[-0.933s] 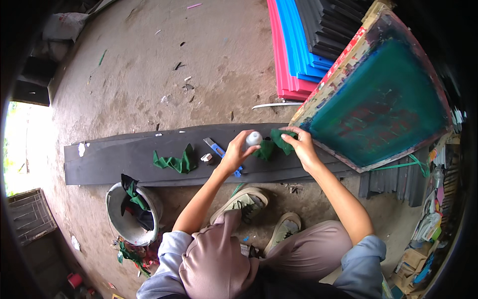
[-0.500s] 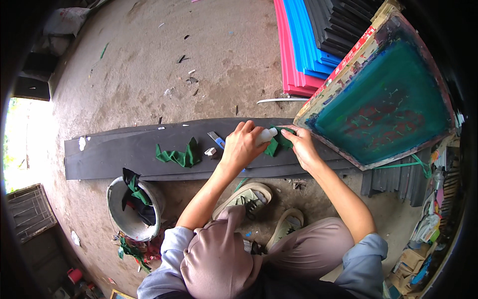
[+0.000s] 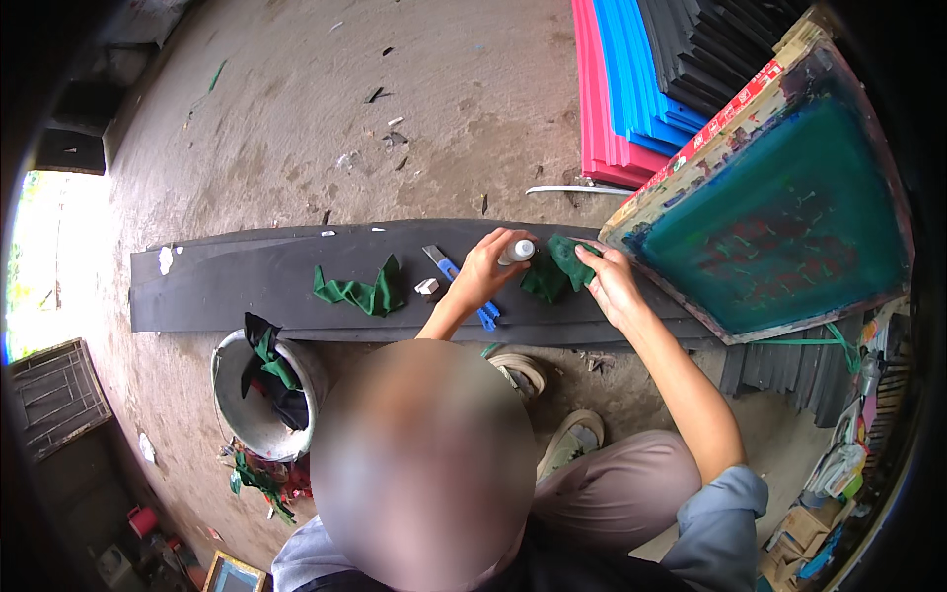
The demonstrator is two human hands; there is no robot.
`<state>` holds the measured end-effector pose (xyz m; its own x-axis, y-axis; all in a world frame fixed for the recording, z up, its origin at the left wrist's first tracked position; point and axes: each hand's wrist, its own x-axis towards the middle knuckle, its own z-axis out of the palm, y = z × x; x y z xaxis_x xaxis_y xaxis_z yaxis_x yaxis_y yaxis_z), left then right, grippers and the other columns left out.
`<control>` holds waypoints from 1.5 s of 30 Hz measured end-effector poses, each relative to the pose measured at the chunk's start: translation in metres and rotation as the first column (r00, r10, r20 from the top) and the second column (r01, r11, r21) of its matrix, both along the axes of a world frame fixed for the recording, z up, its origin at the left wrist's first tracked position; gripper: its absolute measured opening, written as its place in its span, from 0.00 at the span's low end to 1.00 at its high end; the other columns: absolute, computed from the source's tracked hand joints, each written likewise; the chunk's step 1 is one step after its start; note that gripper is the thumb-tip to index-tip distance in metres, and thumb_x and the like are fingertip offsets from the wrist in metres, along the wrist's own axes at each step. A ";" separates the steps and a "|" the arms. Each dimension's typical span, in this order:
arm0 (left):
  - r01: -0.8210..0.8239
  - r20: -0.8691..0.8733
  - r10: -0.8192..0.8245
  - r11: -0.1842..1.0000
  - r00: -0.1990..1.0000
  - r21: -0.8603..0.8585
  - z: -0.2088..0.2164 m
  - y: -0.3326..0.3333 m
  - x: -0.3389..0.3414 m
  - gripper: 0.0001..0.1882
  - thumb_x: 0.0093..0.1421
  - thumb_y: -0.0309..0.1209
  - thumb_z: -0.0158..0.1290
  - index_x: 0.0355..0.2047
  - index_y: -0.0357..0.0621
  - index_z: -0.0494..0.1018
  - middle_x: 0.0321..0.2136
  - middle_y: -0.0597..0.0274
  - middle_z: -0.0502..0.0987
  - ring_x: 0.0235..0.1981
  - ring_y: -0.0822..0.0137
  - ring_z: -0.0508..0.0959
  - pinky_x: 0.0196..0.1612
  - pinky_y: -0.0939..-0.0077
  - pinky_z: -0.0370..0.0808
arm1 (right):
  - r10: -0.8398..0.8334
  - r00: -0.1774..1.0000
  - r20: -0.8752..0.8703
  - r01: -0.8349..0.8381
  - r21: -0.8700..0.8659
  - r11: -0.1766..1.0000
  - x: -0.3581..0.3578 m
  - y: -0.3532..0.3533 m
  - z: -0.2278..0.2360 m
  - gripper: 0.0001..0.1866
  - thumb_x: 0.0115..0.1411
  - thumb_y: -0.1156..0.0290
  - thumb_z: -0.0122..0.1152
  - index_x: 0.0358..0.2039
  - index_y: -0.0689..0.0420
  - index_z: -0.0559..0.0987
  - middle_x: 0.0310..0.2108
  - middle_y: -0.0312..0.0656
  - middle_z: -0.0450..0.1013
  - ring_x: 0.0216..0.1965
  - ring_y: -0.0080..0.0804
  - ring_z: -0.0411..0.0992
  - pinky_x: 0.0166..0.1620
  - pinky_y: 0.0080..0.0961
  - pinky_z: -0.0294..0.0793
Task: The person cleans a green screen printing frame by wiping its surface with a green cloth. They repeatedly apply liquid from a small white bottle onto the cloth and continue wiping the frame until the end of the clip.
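My left hand (image 3: 479, 278) is closed round a small white bottle (image 3: 518, 251), its cap end tilted up and to the right. Between the thumb and fingers of my right hand (image 3: 618, 286) is a dark green cloth scrap (image 3: 570, 262), partly draped over the black sheets (image 3: 227, 296). A blue utility knife (image 3: 486, 315) lies on the sheets, its middle hidden behind my left hand. Left of it sits a small white block (image 3: 426, 286). Another crumpled green cloth strip (image 3: 363, 293) rests farther left.
A framed printing screen (image 3: 789, 227) leans at the right, beside stacks of pink (image 3: 604, 148), blue (image 3: 641, 99) and black sheets. A grey bucket (image 3: 232, 395) holding dark and green scraps stands at the near left. More scraps (image 3: 261, 483) lie by it on the concrete floor.
The bottle has turned from lying toward the cloth to tilting upward, and has moved slightly apart from it. My right hand has lifted part of the green scrap. The view has shifted slightly.
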<state>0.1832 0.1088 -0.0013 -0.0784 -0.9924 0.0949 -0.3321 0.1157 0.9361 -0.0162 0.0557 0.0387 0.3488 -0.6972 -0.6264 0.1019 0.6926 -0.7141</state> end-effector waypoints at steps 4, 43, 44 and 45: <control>0.028 -0.036 -0.028 1.000 0.999 -0.006 -0.007 0.004 -0.003 0.21 0.48 0.23 0.57 0.45 0.41 0.68 0.43 0.56 0.72 0.47 0.58 0.72 0.50 0.69 0.67 | -0.032 0.999 -0.035 0.034 0.040 0.999 -0.004 0.000 -0.008 0.10 0.58 0.71 0.53 0.40 0.61 0.73 0.36 0.40 0.74 0.36 0.25 0.73 0.39 0.20 0.71; -0.002 -0.212 -0.037 0.984 0.976 -0.180 0.063 -0.146 -0.169 0.28 0.63 0.28 0.42 0.59 0.37 0.43 0.55 0.48 0.55 0.57 0.59 0.56 0.60 0.68 0.52 | -0.971 0.025 -0.236 -0.901 -0.426 0.081 -0.207 -0.135 0.188 0.28 0.58 0.66 0.49 0.59 0.56 0.60 0.61 0.37 0.54 0.64 0.37 0.48 0.62 0.50 0.43; 0.024 -0.240 -0.065 0.985 0.969 -0.170 0.064 -0.146 -0.169 0.28 0.63 0.27 0.42 0.59 0.37 0.43 0.55 0.48 0.55 0.57 0.59 0.56 0.60 0.68 0.52 | -0.958 0.119 -0.262 -0.886 -0.463 0.017 -0.198 -0.131 0.176 0.29 0.58 0.61 0.49 0.59 0.56 0.60 0.61 0.38 0.54 0.63 0.40 0.49 0.62 0.50 0.41; 0.024 -0.286 -0.065 0.989 0.956 -0.145 0.064 -0.146 -0.171 0.28 0.62 0.27 0.42 0.59 0.37 0.44 0.55 0.48 0.55 0.58 0.59 0.56 0.60 0.68 0.51 | -0.956 0.132 -0.261 -0.882 -0.471 0.007 -0.194 -0.129 0.171 0.30 0.58 0.59 0.50 0.59 0.56 0.60 0.61 0.38 0.55 0.63 0.39 0.49 0.62 0.49 0.42</control>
